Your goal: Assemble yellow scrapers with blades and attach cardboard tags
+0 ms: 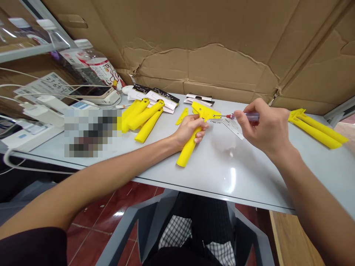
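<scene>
Fingers of the left hand [191,129] wrap firmly around the handle of a yellow tool [188,152], leaving its wide, flat head and the rounded handle end exposed. The tool is held over the front half of the grey table [249,177], its head pointing away from the person. Pinched between thumb and fingers, the right hand [267,127] has hold of a screwdriver [252,117] with a translucent purple handle; its tip meets the tool's head from the right, though whether it sits in a screw is too small to tell.

Capped plastic bottles [48,29] occupy the shelf [22,56] at upper left, some cut off by the edge. Below them, a bottle with a red-and-white label [104,70] leans at the back; its contents are hard to make out. Flat black-and-white packets [163,98] lie overlapping near the cardboard [205,70], and what they hold cannot be seen. Several yellow handles [148,125] are piled before them, partly overlapping. A pixelated patch [91,133] hides whatever lies left of that pile. The left hand covers the tool's neck, and the screwdriver's grip is partly hidden by the right fingers.
</scene>
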The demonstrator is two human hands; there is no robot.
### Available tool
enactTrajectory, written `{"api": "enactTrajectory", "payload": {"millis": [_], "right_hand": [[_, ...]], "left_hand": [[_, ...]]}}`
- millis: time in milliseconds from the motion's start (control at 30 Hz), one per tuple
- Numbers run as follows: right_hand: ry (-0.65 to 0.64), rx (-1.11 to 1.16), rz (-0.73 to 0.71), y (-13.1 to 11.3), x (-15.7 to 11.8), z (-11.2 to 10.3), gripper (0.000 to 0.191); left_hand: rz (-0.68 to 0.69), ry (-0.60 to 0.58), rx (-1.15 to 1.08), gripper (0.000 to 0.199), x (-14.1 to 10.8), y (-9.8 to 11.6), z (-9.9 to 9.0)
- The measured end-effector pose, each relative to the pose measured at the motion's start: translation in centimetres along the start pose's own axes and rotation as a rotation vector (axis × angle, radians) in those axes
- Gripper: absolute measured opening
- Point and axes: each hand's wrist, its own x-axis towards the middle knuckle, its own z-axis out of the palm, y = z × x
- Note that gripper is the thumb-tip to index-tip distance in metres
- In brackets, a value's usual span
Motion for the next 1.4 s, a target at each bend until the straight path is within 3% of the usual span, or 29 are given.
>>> {"api": "enactTrajectory", "payload": {"millis": [200, 367, 567, 667, 800, 933, 1067, 1200, 1400], "right_hand": [[0.050, 0.170, -0.123, -0.23, 0.15, 0.15, 0.010], [0.081, 0.160, -0.102, -0.12, 0.22, 0.16, 0.017], [-0.023, 0.186, -0.071, -0.19, 0.24, -0.28, 0.020], [0.002, 0.144, -0.044, 0.13, 0.22, -0.05, 0.019], [0.046, 0.021, 0.005, 0.68, 0.37, 0.16, 0.032], [0.014, 0.111, -0.020, 0.45, 0.54, -0.24, 0.015], [-0.012, 0.211, -0.098, -0.03, 0.49, -0.31, 0.011], [0.064, 0.170, -0.090, -0.03, 0.43, -0.07, 0.021], [-0.042, 0.192, -0.055, -0.08, 0.54, -0.61, 0.021]], "left_hand": [[0.001, -0.006, 0.007, 0.020, -0.01, -0.17, 0.01], [0.012, -0.031, 0.001, 0.019, 0.09, -0.34, -0.19], [0.004, -0.011, -0.006, 0.020, 0.09, -0.13, -0.10], [0.005, 0.012, 0.001, 0.019, 0.15, -0.15, -0.08], [0.011, 0.010, 0.004, 0.017, 0.10, -0.18, 0.01], [0.007, 0.008, -0.006, 0.020, -0.01, -0.14, 0.14], [0.008, 0.007, -0.008, 0.021, -0.03, -0.17, 0.11], [0.007, 0.006, -0.003, 0.020, -0.08, -0.15, 0.12], [0.003, 0.005, 0.000, 0.019, -0.01, -0.09, 0.14]]}}
